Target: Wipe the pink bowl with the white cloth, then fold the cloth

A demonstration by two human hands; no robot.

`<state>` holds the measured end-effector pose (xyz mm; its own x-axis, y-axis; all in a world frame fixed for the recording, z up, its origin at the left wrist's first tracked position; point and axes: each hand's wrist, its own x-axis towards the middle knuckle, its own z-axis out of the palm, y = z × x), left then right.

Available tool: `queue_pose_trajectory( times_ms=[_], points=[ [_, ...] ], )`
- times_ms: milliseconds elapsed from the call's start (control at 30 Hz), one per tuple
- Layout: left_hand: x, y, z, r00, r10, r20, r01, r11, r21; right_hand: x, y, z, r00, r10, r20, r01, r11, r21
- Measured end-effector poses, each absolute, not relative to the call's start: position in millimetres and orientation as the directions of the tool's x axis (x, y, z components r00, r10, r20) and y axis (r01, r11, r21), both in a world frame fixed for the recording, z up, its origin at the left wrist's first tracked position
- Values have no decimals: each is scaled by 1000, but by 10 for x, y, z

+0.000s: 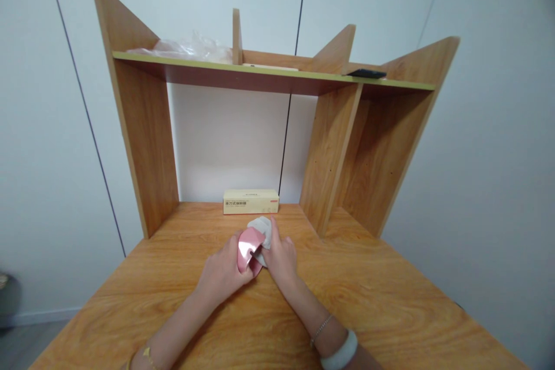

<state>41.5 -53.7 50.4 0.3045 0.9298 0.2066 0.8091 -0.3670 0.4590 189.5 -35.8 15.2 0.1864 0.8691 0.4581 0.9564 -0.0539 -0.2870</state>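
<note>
My left hand (222,273) is closed around a glossy pink curved thing (247,247) with a dark notch or gap on its right side; its exact kind does not show. A pale grey-white cloth (262,225) is bunched against the pink thing, behind it and to its right. My right hand (281,259) pinches this cloth, its index finger stretched along the top. Both hands meet just above the middle of the wooden desk (359,295). Part of the cloth and the lower side of the pink thing are hidden by my fingers.
A cream cling film box (251,202) stands behind my hands at the back of the desk. A wooden shelf unit (151,150) rises around it. On its upper shelf lie a clear plastic bag (191,49) and a flat dark object (367,74).
</note>
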Motion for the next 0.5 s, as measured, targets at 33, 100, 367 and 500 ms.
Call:
queue_pose_trajectory(
  times_ms=[33,100,367,500],
  points=[
    [416,-541,509,297,933,201,811,-358,463,1889,-386,171,140,845,515,966,-4,-257],
    [417,-547,519,295,934,200,806,-356,473,1887,-427,203,53,818,573,967,100,-232],
    [323,-485,494,402,882,245,695,-468,545,1910,-355,193,214,911,352,915,-60,-399],
    [231,-337,341,368,886,283,651,-463,602,1900,-338,150,206,923,326,886,-34,-462]
  ],
)
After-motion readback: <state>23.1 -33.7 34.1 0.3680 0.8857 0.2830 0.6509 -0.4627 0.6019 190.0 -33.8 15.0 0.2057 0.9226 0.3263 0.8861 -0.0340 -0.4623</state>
